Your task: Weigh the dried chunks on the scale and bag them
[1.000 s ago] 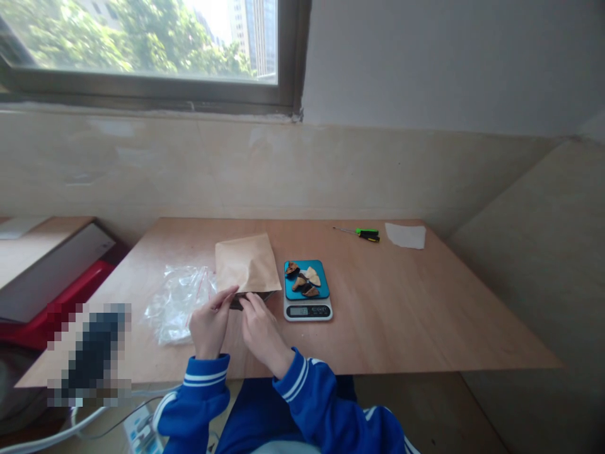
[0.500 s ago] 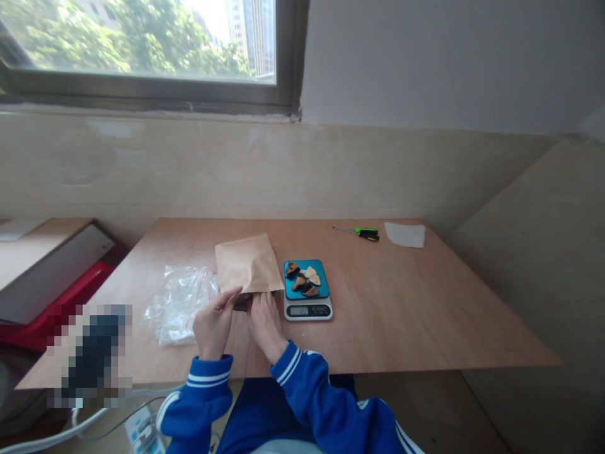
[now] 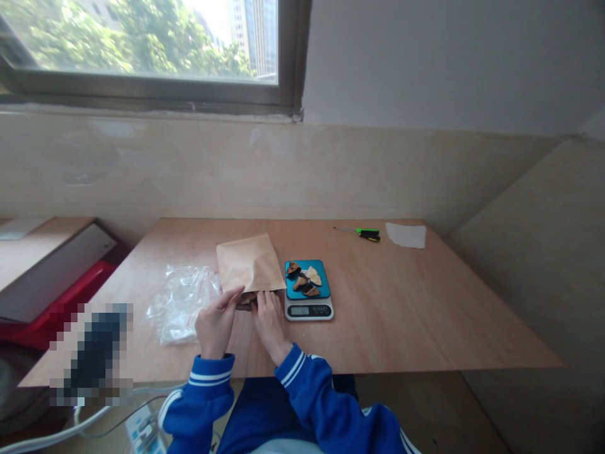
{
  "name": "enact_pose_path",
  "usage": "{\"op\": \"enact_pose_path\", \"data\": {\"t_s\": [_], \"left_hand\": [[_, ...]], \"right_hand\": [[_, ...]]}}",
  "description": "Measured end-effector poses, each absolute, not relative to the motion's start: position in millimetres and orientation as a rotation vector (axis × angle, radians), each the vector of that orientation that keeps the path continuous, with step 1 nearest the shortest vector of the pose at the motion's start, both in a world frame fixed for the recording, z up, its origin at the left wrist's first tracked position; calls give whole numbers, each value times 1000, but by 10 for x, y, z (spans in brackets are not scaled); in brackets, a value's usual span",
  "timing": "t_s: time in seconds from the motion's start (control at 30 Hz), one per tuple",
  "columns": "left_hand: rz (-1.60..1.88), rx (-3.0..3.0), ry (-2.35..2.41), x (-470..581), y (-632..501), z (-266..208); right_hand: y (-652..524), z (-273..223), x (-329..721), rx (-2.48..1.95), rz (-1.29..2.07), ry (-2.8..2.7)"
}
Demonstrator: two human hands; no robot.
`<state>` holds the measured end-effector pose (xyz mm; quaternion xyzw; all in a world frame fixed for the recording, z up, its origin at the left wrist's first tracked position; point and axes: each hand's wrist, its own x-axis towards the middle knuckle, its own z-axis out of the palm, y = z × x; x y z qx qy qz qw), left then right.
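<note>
A brown kraft paper bag (image 3: 250,261) lies on the table with its mouth toward me. My left hand (image 3: 217,321) is closed, pinching the near edge of the bag between thumb and fingers. At the opening, dark brown dried pieces (image 3: 246,301) show. My right hand (image 3: 270,323) is at the right side of the mouth, fingers curled together; the fingertips are partly hidden, and what they grip cannot be made out. Just right of the bag stands a kitchen scale (image 3: 309,312) with several dried brown and pale pieces (image 3: 305,282) on its blue plate; its display is too small to read.
Clear plastic bags (image 3: 182,306) lie crumpled left of the paper bag. Toward the back right are screwdrivers (image 3: 368,234) with green and black-yellow handles, and a white paper piece (image 3: 406,235). A pixelated dark object (image 3: 97,350) is at the table's left edge.
My right hand has drawn slightly back to the right at the bag's mouth, so more of the dried pieces show. My left hand keeps its pinch on the bag.
</note>
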<state>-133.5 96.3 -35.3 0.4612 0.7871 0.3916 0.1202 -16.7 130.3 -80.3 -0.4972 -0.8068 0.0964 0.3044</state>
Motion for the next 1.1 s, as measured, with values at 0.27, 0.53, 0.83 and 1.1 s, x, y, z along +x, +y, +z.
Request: {"op": "enact_pose_path", "data": {"t_s": [0.27, 0.53, 0.83, 1.1], "left_hand": [[1163, 1349, 2290, -1355, 963, -331], [1180, 1341, 2299, -1369, 954, -335], [1184, 1329, 2294, -1356, 956, -304], [1160, 1332, 2329, -1366, 956, -286]], "right_hand": [[1306, -754, -75, -1144, 304, -2030], [1288, -647, 74, -997, 331, -1922], [1284, -314, 432, -998, 498, -1744], [1574, -252, 1006, -1215, 558, -1390]]}}
